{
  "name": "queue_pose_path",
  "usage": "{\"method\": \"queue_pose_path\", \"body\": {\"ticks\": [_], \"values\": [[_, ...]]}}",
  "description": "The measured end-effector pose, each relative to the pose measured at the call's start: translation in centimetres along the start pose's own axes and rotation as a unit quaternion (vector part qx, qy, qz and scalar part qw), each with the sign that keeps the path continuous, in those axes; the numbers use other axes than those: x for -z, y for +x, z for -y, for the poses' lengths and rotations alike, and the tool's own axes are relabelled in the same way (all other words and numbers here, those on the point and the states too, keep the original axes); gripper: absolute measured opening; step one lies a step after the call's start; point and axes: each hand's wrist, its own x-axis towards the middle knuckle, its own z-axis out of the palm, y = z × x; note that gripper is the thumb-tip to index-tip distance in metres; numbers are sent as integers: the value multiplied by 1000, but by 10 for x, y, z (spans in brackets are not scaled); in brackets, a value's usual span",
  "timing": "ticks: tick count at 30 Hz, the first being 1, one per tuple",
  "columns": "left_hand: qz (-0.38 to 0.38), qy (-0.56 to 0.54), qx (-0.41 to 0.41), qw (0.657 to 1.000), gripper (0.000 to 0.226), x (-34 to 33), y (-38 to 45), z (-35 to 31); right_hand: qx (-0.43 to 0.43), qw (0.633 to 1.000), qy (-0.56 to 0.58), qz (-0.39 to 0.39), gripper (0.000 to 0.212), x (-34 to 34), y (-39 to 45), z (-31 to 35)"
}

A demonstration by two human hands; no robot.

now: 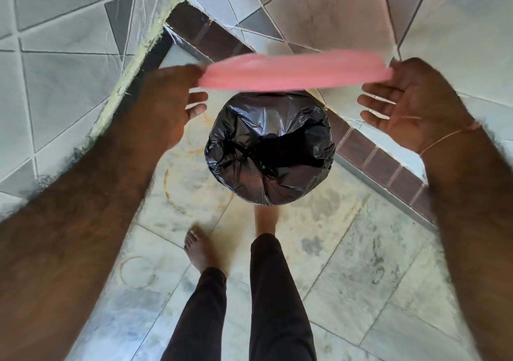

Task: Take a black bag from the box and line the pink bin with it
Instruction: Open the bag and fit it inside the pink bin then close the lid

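A black bag (269, 149) covers the round bin on the floor in the corner; its plastic is folded over the rim, so none of the bin's pink wall shows. Above it, held level and blurred, is the pink bin lid (297, 73). My left hand (166, 105) pinches the lid's left edge between thumb and fingers. My right hand (413, 105) holds the lid's right edge with the thumb, its other fingers spread below. The box of bags is out of view.
Grey tiled walls (69, 55) meet in a corner right behind the bin, with a dark brown tile skirting (372, 160) along the floor. My bare feet (200, 249) stand on stained marble floor (347, 249) just in front of the bin.
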Motion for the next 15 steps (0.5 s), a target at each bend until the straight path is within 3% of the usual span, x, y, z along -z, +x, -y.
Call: {"method": "queue_pose_path", "body": {"ticks": [2,4,8,10,11,13,15], "values": [[1,41,-7,999,4,8,-8,18,8,999,-35,-6,9,4,-3,-15],[4,81,-28,996,14,12,-14,44,21,993,-114,-29,11,7,-1,-41],[-69,266,-71,959,42,2,-31,110,17,951,-302,-66,37,-9,2,-110],[-51,410,-171,894,51,-2,-41,142,52,942,-325,-69,51,-25,-5,-140],[-21,496,-237,835,56,-2,-42,158,91,924,-366,-65,61,-32,-10,-157],[40,631,-315,708,63,-3,-43,184,184,827,-530,-45,74,-48,-28,-182],[93,685,-312,652,64,-5,-47,196,243,751,-614,17,75,-59,-42,-201]]}}
